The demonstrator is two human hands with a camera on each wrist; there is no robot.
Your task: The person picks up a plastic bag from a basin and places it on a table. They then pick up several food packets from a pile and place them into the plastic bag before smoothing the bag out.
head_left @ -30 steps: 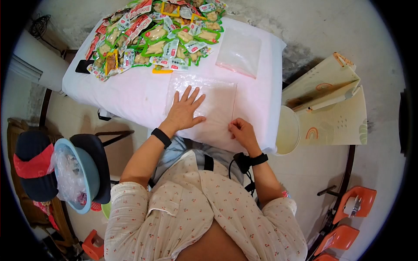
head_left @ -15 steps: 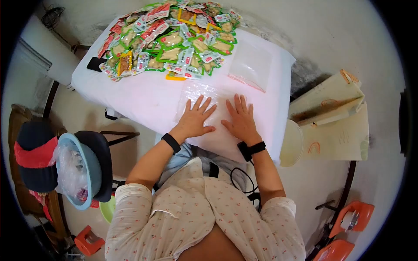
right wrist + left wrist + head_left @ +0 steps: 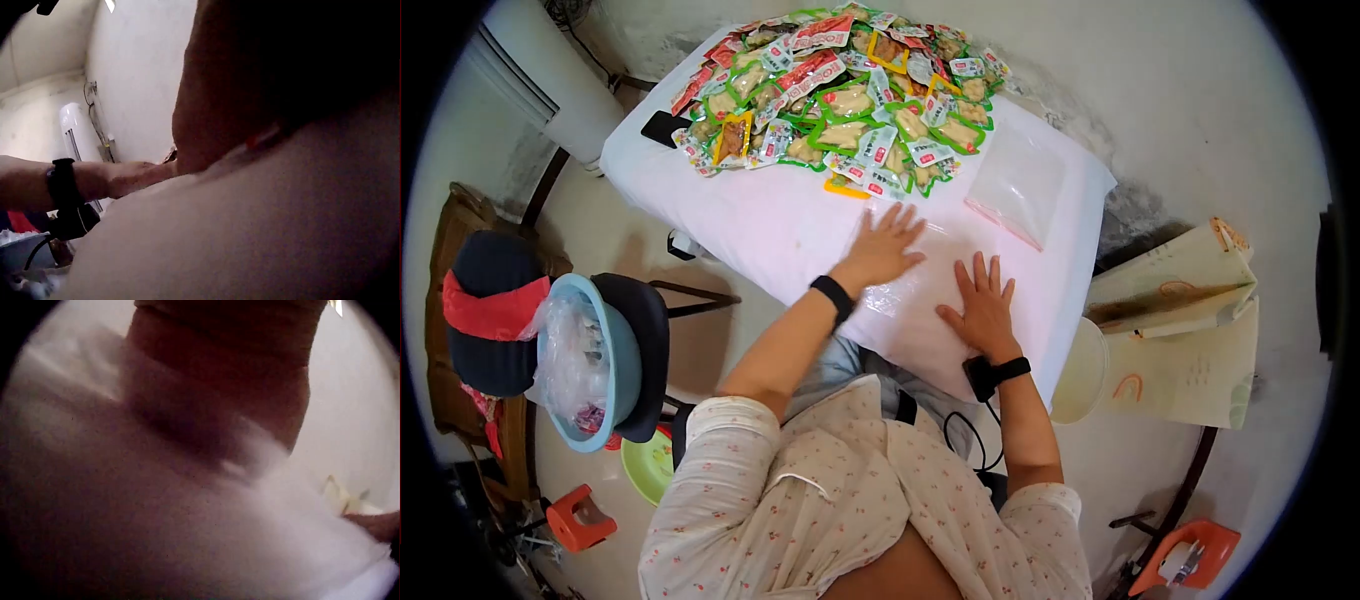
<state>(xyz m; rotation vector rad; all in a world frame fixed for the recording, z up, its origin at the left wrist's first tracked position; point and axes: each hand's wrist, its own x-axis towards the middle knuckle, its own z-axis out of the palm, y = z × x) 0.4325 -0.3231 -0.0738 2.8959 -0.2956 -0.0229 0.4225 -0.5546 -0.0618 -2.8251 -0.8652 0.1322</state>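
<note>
My left hand [image 3: 885, 248] lies with fingers spread over a clear plastic bag [image 3: 888, 298] on the white-covered table; it looks slightly blurred. To its right, my right hand [image 3: 983, 312] rests flat on the bag's near right part, fingers and thumb spread. Between and under the hands the bag shows mostly as shiny creases. Another clear bag [image 3: 1018, 185] with a reddish edge lies flat beyond the right hand. In the left wrist view the left hand [image 3: 219, 381] is dark and close over the pale surface. The right wrist view shows the right hand [image 3: 250, 81] low on the cloth.
A heap of sealed food packets [image 3: 850, 110] covers the far side of the table, beside a black phone-like object [image 3: 665, 128]. A pale bucket [image 3: 1082, 372] and a folded patterned board [image 3: 1180, 340] stand at the right. At the left, a blue basin [image 3: 625, 360] holds plastic wrapping.
My right hand went from pinching the bag's right edge to lying flat on the bag. Then my left hand slid away from me over it. The head view has shifted as well.
</note>
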